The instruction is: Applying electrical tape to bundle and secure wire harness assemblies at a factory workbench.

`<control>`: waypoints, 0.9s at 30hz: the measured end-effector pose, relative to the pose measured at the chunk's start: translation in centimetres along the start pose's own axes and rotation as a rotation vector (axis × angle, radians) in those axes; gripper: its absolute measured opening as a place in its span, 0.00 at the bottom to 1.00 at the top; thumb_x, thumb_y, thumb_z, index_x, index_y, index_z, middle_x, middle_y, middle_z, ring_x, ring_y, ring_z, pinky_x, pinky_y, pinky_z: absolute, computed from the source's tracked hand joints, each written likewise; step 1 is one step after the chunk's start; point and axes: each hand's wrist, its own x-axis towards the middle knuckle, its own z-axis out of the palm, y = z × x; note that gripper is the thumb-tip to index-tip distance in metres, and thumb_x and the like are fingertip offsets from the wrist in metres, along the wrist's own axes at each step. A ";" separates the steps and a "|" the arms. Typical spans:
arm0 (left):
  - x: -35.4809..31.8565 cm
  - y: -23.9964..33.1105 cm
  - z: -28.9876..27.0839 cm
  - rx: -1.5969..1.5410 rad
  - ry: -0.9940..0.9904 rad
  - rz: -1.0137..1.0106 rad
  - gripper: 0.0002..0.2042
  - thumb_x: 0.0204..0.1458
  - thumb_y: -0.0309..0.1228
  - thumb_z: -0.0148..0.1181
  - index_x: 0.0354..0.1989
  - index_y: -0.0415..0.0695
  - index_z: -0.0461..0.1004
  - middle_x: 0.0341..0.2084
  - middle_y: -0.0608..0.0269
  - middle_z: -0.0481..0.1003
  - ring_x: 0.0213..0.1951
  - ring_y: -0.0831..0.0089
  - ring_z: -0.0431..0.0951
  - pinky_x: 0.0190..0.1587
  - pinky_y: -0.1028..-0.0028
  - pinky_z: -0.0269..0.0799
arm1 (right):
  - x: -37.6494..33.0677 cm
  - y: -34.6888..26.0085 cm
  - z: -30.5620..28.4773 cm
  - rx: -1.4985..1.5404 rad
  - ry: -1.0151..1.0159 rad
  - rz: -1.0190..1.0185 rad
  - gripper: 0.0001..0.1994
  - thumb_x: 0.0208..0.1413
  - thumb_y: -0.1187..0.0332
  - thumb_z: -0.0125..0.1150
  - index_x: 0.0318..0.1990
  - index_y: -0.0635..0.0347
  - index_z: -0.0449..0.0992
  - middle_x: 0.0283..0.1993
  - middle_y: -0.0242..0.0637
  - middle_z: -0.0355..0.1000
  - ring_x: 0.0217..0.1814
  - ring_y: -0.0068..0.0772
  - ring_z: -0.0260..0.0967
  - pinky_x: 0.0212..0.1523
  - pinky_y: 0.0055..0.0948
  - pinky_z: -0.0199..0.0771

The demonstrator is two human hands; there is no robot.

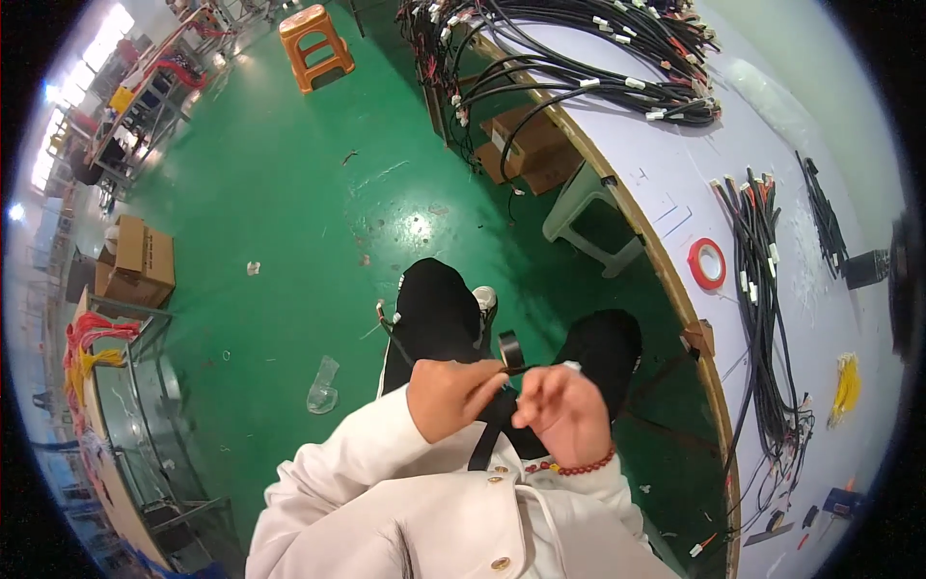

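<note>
Above my lap, my left hand [451, 398] is closed around a thin black cable [397, 340], whose end with small connectors sticks out past the hand over my left thigh. A small roll of black tape [509, 349] hangs at the cable, just beyond my left fingertips. Close on its right is my right hand [567, 413], palm partly turned up, with fingers loosely curled and apart and nothing visible between them. A white connector [572, 366] shows just behind the right fingers.
On the white table [666, 207] at my right lie bundles of black cables [762, 289], a red tape roll [707, 263] and yellow ties [845, 391]. Under it are a pale stool [593, 217] and cardboard [531, 150]. An orange stool [315, 48] stands farther off; a cardboard box [137, 265] sits left.
</note>
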 end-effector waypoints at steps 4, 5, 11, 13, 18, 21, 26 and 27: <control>-0.1 -0.3 -0.9 -0.560 -0.076 -0.403 0.11 0.56 0.33 0.52 0.33 0.38 0.77 0.23 0.59 0.76 0.24 0.80 0.71 0.28 0.77 0.67 | 0.7 2.5 -2.8 -0.447 -0.259 0.066 0.13 0.53 0.70 0.56 0.43 0.64 0.65 0.46 0.44 0.66 0.41 0.34 0.68 0.46 0.34 0.71; 0.1 -0.4 -1.1 -0.690 -0.110 -0.405 0.12 0.57 0.34 0.51 0.33 0.38 0.76 0.24 0.63 0.76 0.25 0.80 0.70 0.30 0.78 0.66 | 1.0 2.9 -3.1 -0.609 -0.060 -0.039 0.16 0.48 0.73 0.59 0.45 0.63 0.65 0.47 0.43 0.65 0.43 0.33 0.67 0.47 0.33 0.70; 0.4 0.3 -1.5 -0.992 -0.272 -0.488 0.16 0.59 0.38 0.48 0.32 0.36 0.76 0.25 0.72 0.73 0.28 0.84 0.66 0.31 0.82 0.62 | 4.3 0.3 -1.3 -0.927 -0.200 -0.212 0.27 0.43 0.73 0.66 0.54 0.63 0.65 0.55 0.41 0.63 0.52 0.33 0.63 0.52 0.31 0.65; 0.3 0.6 -1.6 -0.861 -0.211 -0.487 0.11 0.57 0.31 0.51 0.33 0.36 0.75 0.25 0.64 0.75 0.28 0.77 0.73 0.32 0.77 0.67 | 4.6 0.0 -0.7 -1.022 -0.295 -0.299 0.22 0.43 0.73 0.66 0.48 0.63 0.68 0.50 0.40 0.66 0.50 0.32 0.65 0.50 0.29 0.65; 0.6 0.9 -0.8 -0.133 0.089 0.046 0.02 0.48 0.26 0.58 0.29 0.43 0.75 0.14 0.53 0.70 0.15 0.60 0.71 0.18 0.68 0.64 | 3.7 2.2 -1.4 -1.009 -0.070 -0.354 0.07 0.48 0.77 0.56 0.37 0.66 0.73 0.40 0.37 0.68 0.33 0.21 0.67 0.30 0.18 0.69; 0.9 -0.4 0.7 0.108 0.209 0.137 0.01 0.47 0.26 0.58 0.28 0.43 0.74 0.14 0.55 0.70 0.16 0.59 0.71 0.18 0.68 0.64 | 3.5 3.0 -1.8 -1.014 0.025 -0.375 0.05 0.51 0.76 0.54 0.36 0.65 0.72 0.34 0.34 0.68 0.27 0.19 0.65 0.26 0.18 0.66; 0.7 -4.7 3.2 0.157 0.185 0.241 0.02 0.46 0.28 0.57 0.27 0.46 0.72 0.14 0.57 0.70 0.17 0.60 0.72 0.18 0.67 0.65 | 1.4 1.8 0.5 -0.157 0.036 0.259 0.08 0.55 0.67 0.51 0.30 0.63 0.71 0.28 0.31 0.67 0.25 0.21 0.64 0.25 0.20 0.62; 1.4 -6.3 3.2 0.141 0.360 0.156 0.03 0.49 0.28 0.55 0.27 0.45 0.71 0.15 0.58 0.70 0.17 0.63 0.72 0.19 0.68 0.65 | 0.6 1.3 1.1 -0.570 -0.307 -0.107 0.08 0.56 0.68 0.51 0.30 0.63 0.71 0.28 0.32 0.67 0.27 0.21 0.64 0.28 0.21 0.63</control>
